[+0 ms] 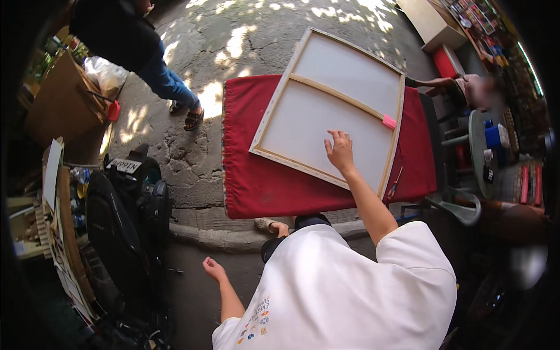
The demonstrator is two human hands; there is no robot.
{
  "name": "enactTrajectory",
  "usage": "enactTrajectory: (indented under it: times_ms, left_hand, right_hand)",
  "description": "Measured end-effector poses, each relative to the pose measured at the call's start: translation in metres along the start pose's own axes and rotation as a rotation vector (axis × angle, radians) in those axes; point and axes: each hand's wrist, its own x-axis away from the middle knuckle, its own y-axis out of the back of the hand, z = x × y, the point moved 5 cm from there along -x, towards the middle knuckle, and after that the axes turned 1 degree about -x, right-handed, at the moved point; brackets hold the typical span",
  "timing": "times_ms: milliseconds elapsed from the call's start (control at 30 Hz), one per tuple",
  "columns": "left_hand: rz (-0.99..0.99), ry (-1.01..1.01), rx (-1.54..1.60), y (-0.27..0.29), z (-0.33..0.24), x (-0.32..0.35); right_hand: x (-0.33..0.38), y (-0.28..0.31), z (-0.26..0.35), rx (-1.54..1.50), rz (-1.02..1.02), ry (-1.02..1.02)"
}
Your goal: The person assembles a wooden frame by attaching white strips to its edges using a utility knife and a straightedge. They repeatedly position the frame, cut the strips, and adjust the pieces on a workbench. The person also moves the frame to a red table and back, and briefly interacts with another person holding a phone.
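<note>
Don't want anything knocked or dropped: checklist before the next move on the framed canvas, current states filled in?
1. Framed canvas crossbar side up: ok.
2. Frame fully within the red cloth: not ok, it juts past the far edge.
3. Right hand clear of the canvas: cannot tell, it's over the back, fingers spread; contact unclear.
4. Left hand away from the frame: ok, low at the person's left.
5. Area beside the frame free of tools: not ok, red-handled tool near its right edge.

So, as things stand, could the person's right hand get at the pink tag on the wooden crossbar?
Probably yes: the right hand appears empty over the white panel, close to the pink tag on the wooden crossbar, and nothing visible blocks the way.
</note>
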Motion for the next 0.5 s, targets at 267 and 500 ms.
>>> enactTrajectory:
  times_ms: [267, 500]
  left_hand:
    - [0.011, -0.722, -0.028, -0.042, -0.301, -0.019]
    - [0.727, -1.243, -0.268, -0.180, -0.468, 0.147]
  right_hand:
    - [-0.090, 0.009, -0.133, 0.185, -0.080, -0.156]
    - [-0.160, -0.039, -0.185, 0.269, 0.141, -0.066]
